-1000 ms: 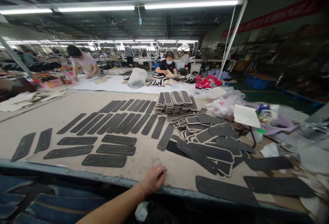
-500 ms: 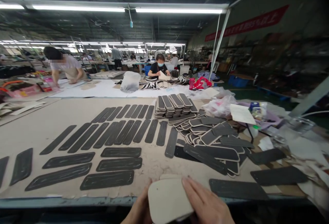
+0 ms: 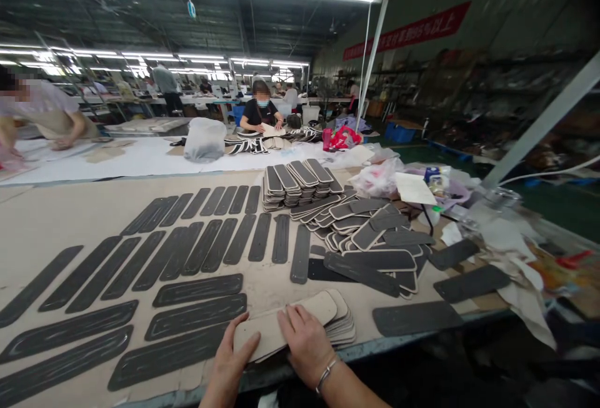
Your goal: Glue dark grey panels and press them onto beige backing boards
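Note:
At the table's front edge lies a fanned stack of beige, round-cornered panels (image 3: 323, 308). My left hand (image 3: 234, 352) grips the stack's left end, thumb on top and fingers along the far side. My right hand (image 3: 304, 342), with a bracelet at the wrist, has its fingers on the top panel and its thumb hidden near the front edge. Left of the stack, dark grey strips (image 3: 197, 320) with shiny streaks lie flat in rows. Beyond it is a loose heap of dark panels with pale borders (image 3: 370, 233).
Neat piles of bordered panels (image 3: 300, 183) stand behind the heap. Single dark pieces (image 3: 417, 318) lie to the right, near plastic bags (image 3: 377, 177) and a white paper (image 3: 415, 189). A metal post (image 3: 539, 120) rises at right. Co-workers are at a white table beyond.
The panel stack, held up endwise in both hands before, now lies lengthwise on the table edge, fanned to the right. My view has turned right.

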`<state>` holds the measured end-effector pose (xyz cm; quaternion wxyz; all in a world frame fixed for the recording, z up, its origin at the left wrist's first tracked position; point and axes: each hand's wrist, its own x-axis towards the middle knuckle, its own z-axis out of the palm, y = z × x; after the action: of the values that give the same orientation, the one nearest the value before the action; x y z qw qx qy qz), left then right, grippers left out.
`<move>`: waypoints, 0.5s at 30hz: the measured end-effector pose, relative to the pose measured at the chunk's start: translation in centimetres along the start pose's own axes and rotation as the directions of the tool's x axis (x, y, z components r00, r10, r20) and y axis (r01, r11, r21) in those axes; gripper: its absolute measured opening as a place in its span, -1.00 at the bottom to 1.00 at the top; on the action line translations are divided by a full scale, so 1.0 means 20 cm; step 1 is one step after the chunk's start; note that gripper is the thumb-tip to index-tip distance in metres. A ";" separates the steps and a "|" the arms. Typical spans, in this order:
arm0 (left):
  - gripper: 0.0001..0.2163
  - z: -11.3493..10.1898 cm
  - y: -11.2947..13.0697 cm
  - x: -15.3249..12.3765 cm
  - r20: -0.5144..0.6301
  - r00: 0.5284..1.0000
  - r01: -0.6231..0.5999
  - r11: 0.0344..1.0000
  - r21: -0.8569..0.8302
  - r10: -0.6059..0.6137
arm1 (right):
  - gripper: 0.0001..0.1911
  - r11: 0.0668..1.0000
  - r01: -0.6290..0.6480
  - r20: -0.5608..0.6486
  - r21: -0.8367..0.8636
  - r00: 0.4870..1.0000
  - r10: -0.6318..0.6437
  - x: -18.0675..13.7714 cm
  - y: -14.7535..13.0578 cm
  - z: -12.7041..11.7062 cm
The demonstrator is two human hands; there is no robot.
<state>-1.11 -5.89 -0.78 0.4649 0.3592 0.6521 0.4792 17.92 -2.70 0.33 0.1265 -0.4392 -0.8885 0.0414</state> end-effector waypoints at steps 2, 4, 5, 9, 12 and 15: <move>-0.39 -0.01 -0.07 0.06 0.022 0.998 -0.053 0.994 0.095 0.051 | -0.15 0.996 -0.009 0.048 0.084 0.999 0.005 -0.03 0.05 -0.04; -0.40 -0.01 -0.12 0.11 0.074 0.995 -0.078 0.990 0.117 0.069 | 0.09 0.986 -0.067 0.138 0.156 0.989 0.045 -0.07 0.12 -0.10; -0.41 -0.01 -0.13 0.12 0.091 0.993 -0.086 0.988 0.129 0.074 | 0.19 0.980 -0.114 0.188 0.164 0.979 0.082 -0.09 0.17 -0.14; -0.50 0.02 -0.12 0.11 0.069 0.984 -0.176 0.945 0.276 0.163 | 0.39 0.968 -0.245 0.285 0.049 0.932 0.222 -0.14 0.39 -0.25; -0.57 0.04 -0.10 0.09 0.069 0.959 -0.280 0.880 0.384 0.275 | 0.44 0.969 -0.248 0.348 0.001 0.908 0.232 -0.15 0.53 -0.26; -0.61 0.06 -0.11 0.09 0.106 0.938 -0.342 0.834 0.432 0.330 | 0.29 0.985 -0.173 0.354 -0.017 0.920 0.168 -0.16 0.64 -0.12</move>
<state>-0.64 -4.47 -3.57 0.2880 0.5709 0.6644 0.3869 30.37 2.45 -0.28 -0.0362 -0.4992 -0.8548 0.1371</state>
